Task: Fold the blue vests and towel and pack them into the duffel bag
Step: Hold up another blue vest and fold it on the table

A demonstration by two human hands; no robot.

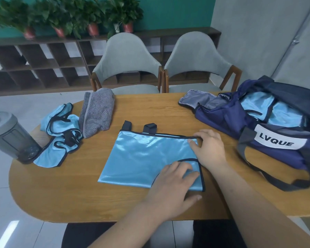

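1. Folding is the step in hand. The blue vest (141, 158) lies flat in the middle of the bench (79, 194) as a rough rectangle, with two dark straps (149, 127) poking past its far edge.
2. The left hand (174, 181) is flat with straight fingers, pressing the near right part where the dark trim curves. The right hand (210, 147) sits on the far right corner with its fingers bent over the trim. I cannot tell whether it pinches the cloth or only pins it.
3. My take on doing it well:
   - Use the left hand as the anchor and bring the right edge across until the trims line up.
   - Smooth toward the crease. The cloth looks slick and will likely slide, so press before letting go.
   - Tuck the straps in, or they may snag at the bag mouth.
4. Still unfolded: crumpled vests (61, 133) heaped at the bench's left, touching a bundled grey striped towel (97, 113).
5. The duffel bag (276, 156) sits on the right, unzipped. Blue cloth (258, 102) shows inside, probably vests already packed.
6. Hidden or unclear:
   - the vest's lower layers and the cloth under the left palm
   - how many vests are in the heap or in the bag
   - the bag's right end, cut off by the frame
   - the bottle (13, 138) at far left, partly cut off
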